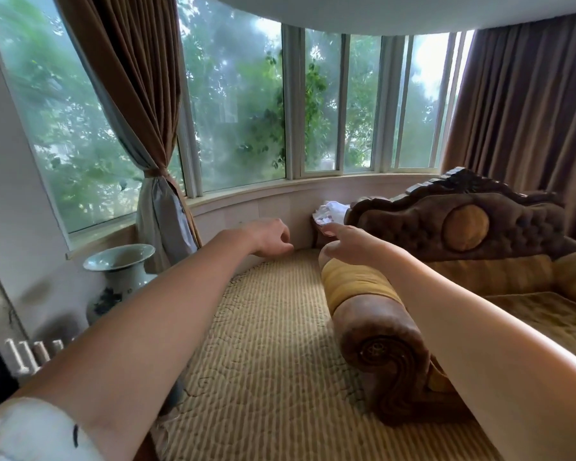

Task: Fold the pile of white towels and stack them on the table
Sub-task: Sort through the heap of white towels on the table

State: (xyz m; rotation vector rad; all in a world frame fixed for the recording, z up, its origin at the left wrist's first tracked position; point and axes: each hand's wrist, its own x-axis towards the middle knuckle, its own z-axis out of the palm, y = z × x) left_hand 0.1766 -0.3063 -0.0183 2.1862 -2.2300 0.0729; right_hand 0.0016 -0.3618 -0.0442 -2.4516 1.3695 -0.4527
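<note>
- Left hand [269, 237] was seen extended over the striped quilted surface [273, 344]; fingers loosely curled downward, nothing held.
- Right hand [346, 242] was seen extended above the sofa armrest [376, 331]; fingers nearly straight, nothing held.
- White towels [331, 210] were noted in a pile just beyond the right fingertips, on a small wooden table [320, 234] beside the sofa back [446, 227]; contact not observed.

Open quilted cover [273, 344] ahead; rolled sofa arm [376, 331] blocking the right, porcelain vase [120, 277] crowding the left, towel pile [330, 211] beyond.
</note>
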